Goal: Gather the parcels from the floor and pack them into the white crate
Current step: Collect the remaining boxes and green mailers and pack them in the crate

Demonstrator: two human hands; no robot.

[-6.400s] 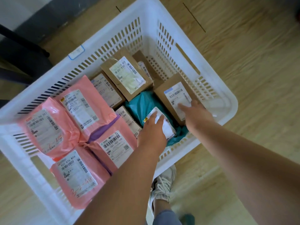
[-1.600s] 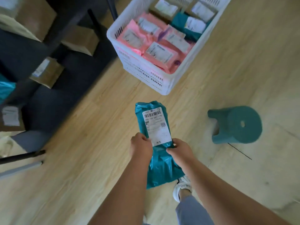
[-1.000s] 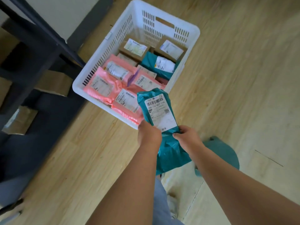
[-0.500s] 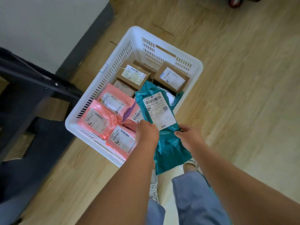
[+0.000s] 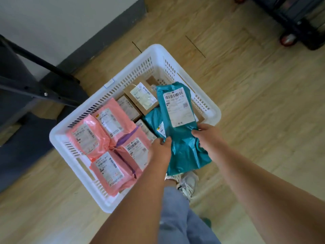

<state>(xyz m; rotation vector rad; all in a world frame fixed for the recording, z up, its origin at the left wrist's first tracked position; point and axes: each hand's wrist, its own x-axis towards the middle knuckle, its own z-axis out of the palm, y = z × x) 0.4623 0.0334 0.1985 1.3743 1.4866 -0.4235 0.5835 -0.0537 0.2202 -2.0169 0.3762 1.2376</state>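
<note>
Wooden floor point(image 5: 255, 106) runs under everything, with a pale wall point(image 5: 52, 23) far off beyond the left grip point(image 5: 161, 150). From my seat I read the left grip as closed on the left edge of the teal parcel point(image 5: 184, 145), its fingers tucked out of my sight beneath. The right grip point(image 5: 209, 138) is curled round the parcel's right edge, thumb on top. The parcel hangs between the two grips, label up. Its far half sits over the crate point(image 5: 213, 113), and its near end droops past the crate's near rim, above my shoe point(image 5: 188, 184).

A second teal parcel point(image 5: 153, 120) lies inside the crate just beyond the left grip, partly covered by the held one. Left of the left grip, four pink parcels point(image 5: 88, 136) fill that end of the crate, labels up and touching one another. Brown boxes point(image 5: 142, 95) lie beyond both grips at the crate's far end; I cannot tell how many.

A black frame point(image 5: 35, 88) stands well to the left of the left grip. A wheel point(image 5: 288, 39) shows far beyond the right grip. A trouser leg point(image 5: 175, 217) shows between my forearms.
</note>
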